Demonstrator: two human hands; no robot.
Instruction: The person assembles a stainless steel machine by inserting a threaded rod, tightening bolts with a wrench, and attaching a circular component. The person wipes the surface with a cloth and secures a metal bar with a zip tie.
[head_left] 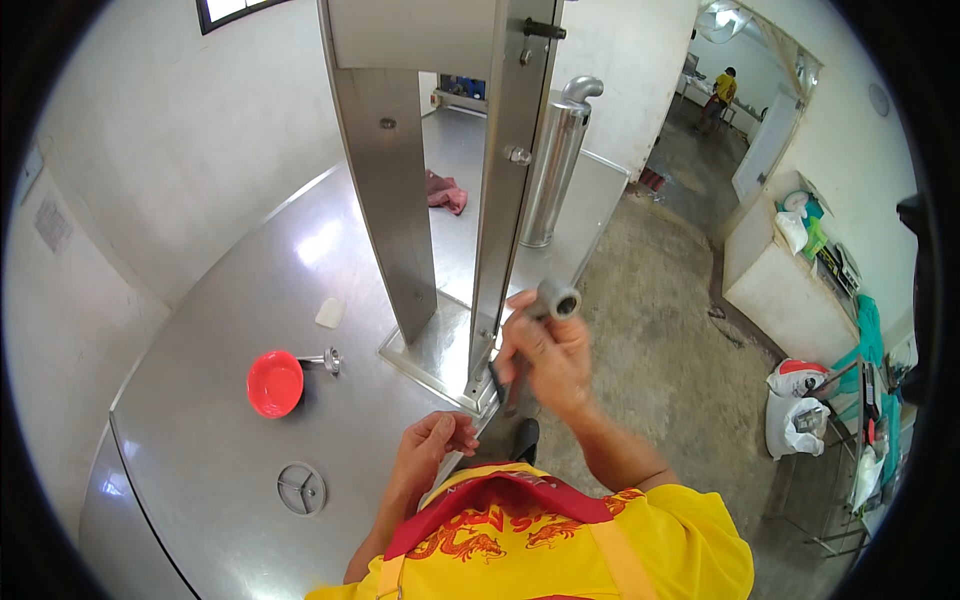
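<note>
My right hand point(560, 365) is closed around a grey metal lever point(560, 299) with a round, hollow hub at its upper end. The lever's darker shaft slants down below the fingers, slightly blurred. It is beside the right post of an upright stainless-steel frame point(400, 200), which has bolts through its side and a flat base on the steel table point(210, 470). Near the table's front edge, my left hand point(432, 446) has its fingers curled in with the thumb over them; whatever may be between them is hidden.
On the table are a red bowl point(275, 383), a small metal fitting point(331, 360), a spoked metal ring point(301, 488), a whitish piece point(330, 313), a reddish cloth point(446, 192) and a tall steel cylinder point(553, 165). White sacks point(797, 425) stand at right; a person point(723, 88) is beyond the doorway.
</note>
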